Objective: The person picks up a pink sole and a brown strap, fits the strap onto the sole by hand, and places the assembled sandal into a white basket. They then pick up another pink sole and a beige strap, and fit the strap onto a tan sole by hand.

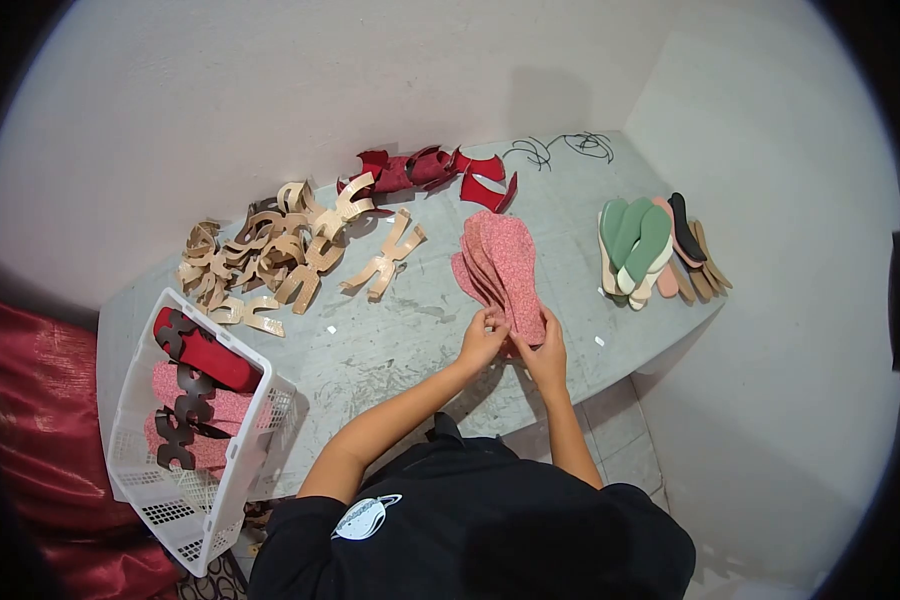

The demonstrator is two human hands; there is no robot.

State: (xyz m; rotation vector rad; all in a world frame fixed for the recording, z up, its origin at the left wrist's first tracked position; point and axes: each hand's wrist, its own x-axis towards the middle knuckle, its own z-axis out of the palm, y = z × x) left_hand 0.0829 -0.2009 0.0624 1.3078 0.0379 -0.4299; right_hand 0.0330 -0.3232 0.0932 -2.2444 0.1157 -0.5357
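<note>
Overall, grey table: spreads across the middle of the frame, its top [375,335] scuffed and stained at centre.
White basket [234,470]: stands tilted at lower left, holding a red sole [220,360] and pink-patterned pieces [235,407], with dark cut-out straps [175,440] lying over them.
Tan straps [315,265]: heaped and overlapping at upper left of centre, with one strap [385,262] lying just apart on the right.
Green soles [653,240]: fanned at the right of the frame, with a black sole [684,230] and brown soles [710,275] beside them.
Stack of pink soles [510,260]: just right of centre, slightly fanned, wide ends toward the top of the frame, narrow ends at the hands.
Red straps [405,172]: bunched along the upper centre, near the wall.
Right hand [543,355]: grasps the stack's narrow end from the right, thumb on top.
Left hand [482,340]: fingers bent at the stack's left edge; they seem to touch it, but whether they pinch it I cannot tell.
White scrap [600,341]: lies on the table at right, below the green soles.
</note>
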